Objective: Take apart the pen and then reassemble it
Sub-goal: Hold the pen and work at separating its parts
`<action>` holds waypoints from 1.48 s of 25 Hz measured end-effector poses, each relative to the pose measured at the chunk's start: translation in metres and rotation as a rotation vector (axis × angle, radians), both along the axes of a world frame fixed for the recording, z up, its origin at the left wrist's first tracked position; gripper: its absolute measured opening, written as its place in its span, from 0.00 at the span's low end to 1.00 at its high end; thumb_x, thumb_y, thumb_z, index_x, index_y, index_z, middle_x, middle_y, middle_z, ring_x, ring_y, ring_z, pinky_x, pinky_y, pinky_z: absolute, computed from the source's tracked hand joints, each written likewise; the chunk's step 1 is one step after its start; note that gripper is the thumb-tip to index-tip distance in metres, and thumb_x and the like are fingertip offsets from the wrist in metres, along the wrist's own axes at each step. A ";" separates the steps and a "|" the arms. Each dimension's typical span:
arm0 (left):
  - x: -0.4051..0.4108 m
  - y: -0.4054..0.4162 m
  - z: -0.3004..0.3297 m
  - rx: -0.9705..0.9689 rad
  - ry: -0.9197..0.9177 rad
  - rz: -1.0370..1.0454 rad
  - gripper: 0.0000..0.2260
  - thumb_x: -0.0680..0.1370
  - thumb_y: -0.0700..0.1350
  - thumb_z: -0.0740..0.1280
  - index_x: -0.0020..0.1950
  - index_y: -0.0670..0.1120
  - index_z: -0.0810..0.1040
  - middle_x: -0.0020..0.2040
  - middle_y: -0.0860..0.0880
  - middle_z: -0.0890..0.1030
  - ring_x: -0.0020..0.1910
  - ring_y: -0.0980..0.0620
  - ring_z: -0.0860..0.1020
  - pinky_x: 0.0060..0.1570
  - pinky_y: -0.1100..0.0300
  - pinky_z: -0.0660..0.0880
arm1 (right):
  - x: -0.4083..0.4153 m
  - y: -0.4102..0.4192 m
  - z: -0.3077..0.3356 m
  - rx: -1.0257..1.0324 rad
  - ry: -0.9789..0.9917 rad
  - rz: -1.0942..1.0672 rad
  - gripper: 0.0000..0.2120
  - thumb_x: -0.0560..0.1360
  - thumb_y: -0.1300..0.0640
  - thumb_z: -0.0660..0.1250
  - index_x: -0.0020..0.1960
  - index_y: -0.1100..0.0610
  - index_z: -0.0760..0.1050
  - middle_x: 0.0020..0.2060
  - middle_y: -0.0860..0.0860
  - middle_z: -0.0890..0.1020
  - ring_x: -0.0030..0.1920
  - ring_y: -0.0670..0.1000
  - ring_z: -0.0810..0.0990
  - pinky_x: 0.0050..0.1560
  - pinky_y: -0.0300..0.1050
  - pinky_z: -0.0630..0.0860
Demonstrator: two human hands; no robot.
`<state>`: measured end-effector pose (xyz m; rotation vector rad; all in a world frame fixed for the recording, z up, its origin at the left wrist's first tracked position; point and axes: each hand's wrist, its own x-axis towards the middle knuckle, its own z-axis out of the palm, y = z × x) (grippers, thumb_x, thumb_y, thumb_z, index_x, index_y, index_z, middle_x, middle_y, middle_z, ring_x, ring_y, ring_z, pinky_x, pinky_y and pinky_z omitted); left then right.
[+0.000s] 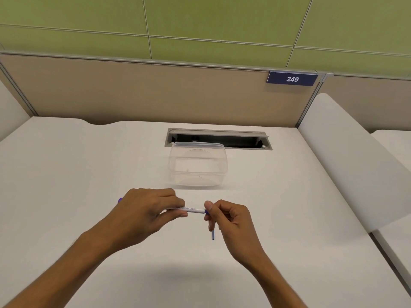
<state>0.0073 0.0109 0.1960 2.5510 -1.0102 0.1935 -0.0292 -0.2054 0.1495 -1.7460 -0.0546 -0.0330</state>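
Two hands hold a white plastic pen barrel with printed lettering [190, 209] level above the white tabletop [66, 174].

Head view: the left hand [144, 212] wraps its curled fingers round the barrel's left part, a purple end showing past it. The right hand [231, 221] pinches the barrel's purple right tip and grips a thin dark-blue refill tube [213, 234] hanging downward. A clear lidded plastic container [198, 166] sits beyond, apart.
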 end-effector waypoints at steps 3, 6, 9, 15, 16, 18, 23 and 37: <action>0.001 -0.001 -0.002 -0.031 0.031 0.010 0.15 0.78 0.60 0.56 0.46 0.56 0.80 0.32 0.56 0.74 0.30 0.56 0.67 0.26 0.60 0.65 | 0.001 -0.002 -0.001 0.027 -0.020 0.011 0.15 0.78 0.46 0.68 0.35 0.50 0.80 0.31 0.55 0.82 0.35 0.52 0.77 0.40 0.39 0.71; 0.002 0.001 -0.003 -0.094 0.163 0.017 0.17 0.78 0.62 0.55 0.45 0.55 0.80 0.30 0.54 0.74 0.30 0.54 0.68 0.29 0.58 0.66 | 0.002 -0.004 0.000 0.024 -0.044 0.012 0.08 0.77 0.51 0.71 0.39 0.51 0.83 0.32 0.52 0.83 0.37 0.53 0.80 0.42 0.41 0.74; 0.002 0.001 -0.002 -0.118 0.189 0.006 0.16 0.78 0.61 0.57 0.44 0.54 0.80 0.30 0.56 0.74 0.30 0.55 0.69 0.29 0.60 0.65 | 0.001 -0.008 0.004 0.040 -0.060 0.037 0.03 0.74 0.56 0.74 0.42 0.50 0.85 0.37 0.47 0.86 0.38 0.47 0.83 0.44 0.44 0.79; 0.002 -0.001 -0.001 -0.115 0.161 0.017 0.15 0.77 0.60 0.59 0.45 0.55 0.81 0.31 0.56 0.77 0.30 0.56 0.69 0.29 0.61 0.66 | 0.000 -0.005 0.004 0.055 -0.015 -0.019 0.10 0.70 0.43 0.73 0.40 0.49 0.84 0.34 0.47 0.85 0.36 0.45 0.82 0.41 0.38 0.77; 0.002 -0.002 -0.001 -0.110 0.151 0.022 0.14 0.78 0.60 0.60 0.46 0.55 0.81 0.31 0.56 0.77 0.30 0.57 0.69 0.29 0.60 0.66 | 0.000 -0.004 0.004 0.057 0.005 -0.014 0.12 0.72 0.41 0.72 0.37 0.48 0.83 0.32 0.48 0.84 0.36 0.45 0.81 0.39 0.34 0.75; 0.001 -0.003 0.000 -0.091 0.131 0.025 0.12 0.78 0.58 0.61 0.46 0.55 0.81 0.32 0.56 0.78 0.30 0.57 0.70 0.29 0.59 0.68 | 0.001 -0.003 0.003 0.053 0.025 0.006 0.17 0.75 0.40 0.69 0.32 0.48 0.80 0.29 0.49 0.82 0.34 0.44 0.79 0.36 0.30 0.70; 0.003 -0.003 -0.003 -0.111 0.175 0.014 0.12 0.78 0.56 0.61 0.45 0.53 0.82 0.30 0.54 0.76 0.30 0.54 0.69 0.29 0.62 0.64 | 0.002 -0.003 -0.001 0.070 -0.005 0.045 0.12 0.78 0.49 0.68 0.37 0.50 0.81 0.31 0.48 0.81 0.33 0.42 0.76 0.38 0.32 0.71; 0.007 0.001 -0.008 -0.019 0.033 0.049 0.16 0.78 0.59 0.56 0.44 0.54 0.80 0.30 0.55 0.75 0.29 0.55 0.66 0.25 0.59 0.65 | 0.012 -0.001 -0.005 0.027 0.031 -0.034 0.18 0.76 0.41 0.68 0.32 0.49 0.79 0.29 0.51 0.81 0.39 0.54 0.82 0.41 0.36 0.74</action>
